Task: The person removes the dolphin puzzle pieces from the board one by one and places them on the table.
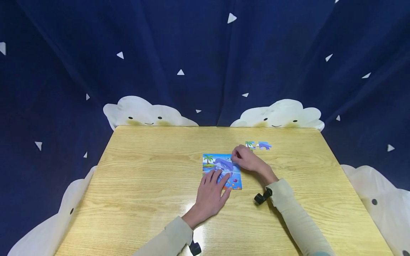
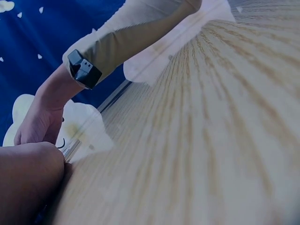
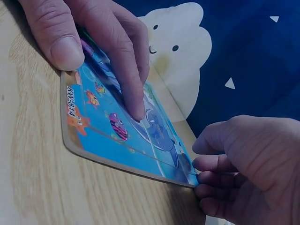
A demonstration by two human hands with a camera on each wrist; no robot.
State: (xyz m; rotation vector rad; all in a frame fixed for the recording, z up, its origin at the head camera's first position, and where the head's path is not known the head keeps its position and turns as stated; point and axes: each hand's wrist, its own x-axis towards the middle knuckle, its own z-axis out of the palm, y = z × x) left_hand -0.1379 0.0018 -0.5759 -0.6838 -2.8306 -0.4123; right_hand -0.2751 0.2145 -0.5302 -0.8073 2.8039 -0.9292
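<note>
A square dolphin jigsaw puzzle (image 1: pixel 237 176) in a thin board lies on the wooden table. My left hand (image 1: pixel 209 195) rests on its lower left part, fingers spread over the picture and thumb by the near edge. In the right wrist view, one finger of the left hand (image 3: pixel 115 51) presses on the dolphin. My right hand (image 1: pixel 248 158) is at the far right corner of the puzzle, fingers curled and fingertips against the board's edge. Whether a piece is between those fingertips is hidden. Just beyond the right hand lie loose puzzle pieces (image 1: pixel 264 145), with palm-tree and dolphin parts.
The wooden table (image 1: pixel 144 170) extends around the puzzle on all sides. Behind it hangs a dark blue curtain (image 1: pixel 205 53) with white triangles and smiling clouds. Each sleeve carries a small black wrist camera (image 1: pixel 263 196).
</note>
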